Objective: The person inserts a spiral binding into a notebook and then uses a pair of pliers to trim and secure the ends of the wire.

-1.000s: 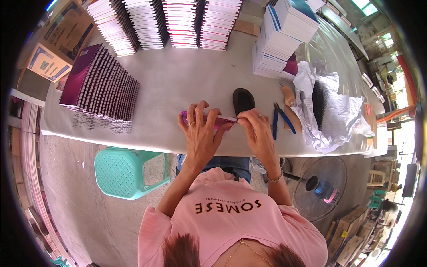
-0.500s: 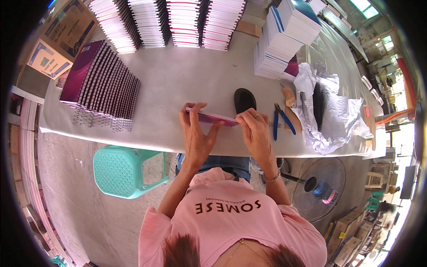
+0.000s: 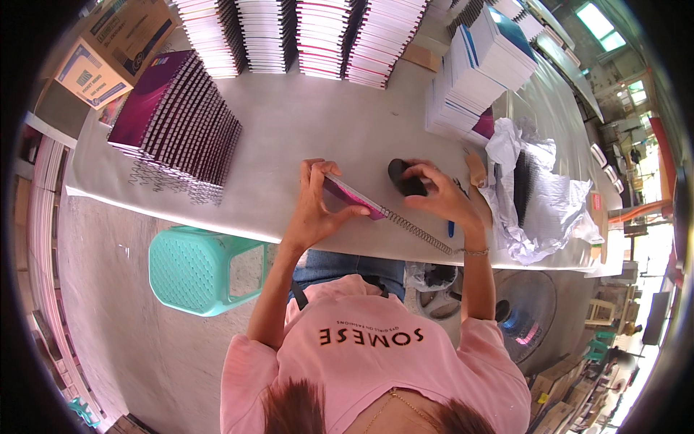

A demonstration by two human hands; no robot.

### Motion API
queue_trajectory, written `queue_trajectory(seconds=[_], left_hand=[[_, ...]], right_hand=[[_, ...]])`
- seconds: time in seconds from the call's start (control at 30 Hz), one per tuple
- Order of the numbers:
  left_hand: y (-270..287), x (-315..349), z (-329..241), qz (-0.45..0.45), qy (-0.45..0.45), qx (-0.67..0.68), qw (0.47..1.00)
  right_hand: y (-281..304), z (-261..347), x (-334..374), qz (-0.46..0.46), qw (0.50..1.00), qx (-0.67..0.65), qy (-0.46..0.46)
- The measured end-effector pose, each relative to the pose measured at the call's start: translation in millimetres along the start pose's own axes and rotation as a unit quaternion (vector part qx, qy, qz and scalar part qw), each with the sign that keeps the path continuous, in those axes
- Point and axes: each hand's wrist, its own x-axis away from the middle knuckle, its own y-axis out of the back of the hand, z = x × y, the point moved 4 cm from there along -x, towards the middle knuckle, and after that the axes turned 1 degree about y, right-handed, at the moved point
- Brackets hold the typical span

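Note:
Between the fingers and thumb of my left hand [image 3: 318, 206] is a small purple notebook [image 3: 348, 194], tilted with its bound edge up. A thin metal spiral wire [image 3: 419, 231] runs out of the notebook's near end, down to the right toward my right wrist. My right hand [image 3: 444, 195] curls its fingers and thumb round the right side of a black rounded object [image 3: 399, 175], whose kind I cannot make out. Blue-handled cutters [image 3: 451, 228] lie under that hand, mostly hidden by it.
A stack of purple spiral notebooks [image 3: 173, 119] with loose coils beneath stands left. Tall notebook stacks [image 3: 271, 36] line the back. White book blocks [image 3: 470, 79] and crumpled white wrapping [image 3: 553, 195] with dark coils lie right. A green stool [image 3: 195, 271] and a fan [image 3: 531, 311] stand below.
My right hand has left the notebook and moved onto the black object, which has turned slightly. A length of spiral wire now sticks out of the notebook, which is tilted more steeply in my left hand.

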Motion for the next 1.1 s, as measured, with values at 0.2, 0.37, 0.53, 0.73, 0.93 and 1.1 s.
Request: queue_trajectory(seconds=[0.2, 0.37, 0.53, 0.73, 0.93, 1.1], left_hand=[[-6.0, -0.6, 5.3, -0.004, 0.006, 0.013, 1.0], [-1.9, -2.2, 3.8, 0.001, 0.01, 0.009, 1.0], [-3.7, -4.8, 3.9, 0.022, 0.014, 0.018, 0.999], [-5.4, -5.1, 3.6, 0.028, 0.019, 0.03, 0.999], [-13.6, -1.0, 7.8, 0.038, 0.053, 0.086, 0.994], [-19.7, 1.9, 12.5, 0.043, 0.062, 0.092, 0.993]], right_hand=[[-7.0, 1.6, 22.3, 0.198, 0.905, -0.36, 0.112], [-20.0, 12.7, 24.9, 0.121, 0.967, -0.226, 0.019], [-17.9, 21.3, 14.8, -0.109, 0.987, 0.122, -0.011], [-15.3, -1.1, 29.0, -0.211, 0.947, 0.241, -0.024], [-7.4, 7.9, 42.1, 0.031, 0.924, -0.373, 0.08], [-12.4, 21.5, 26.0, 0.004, 0.999, -0.043, -0.01]])
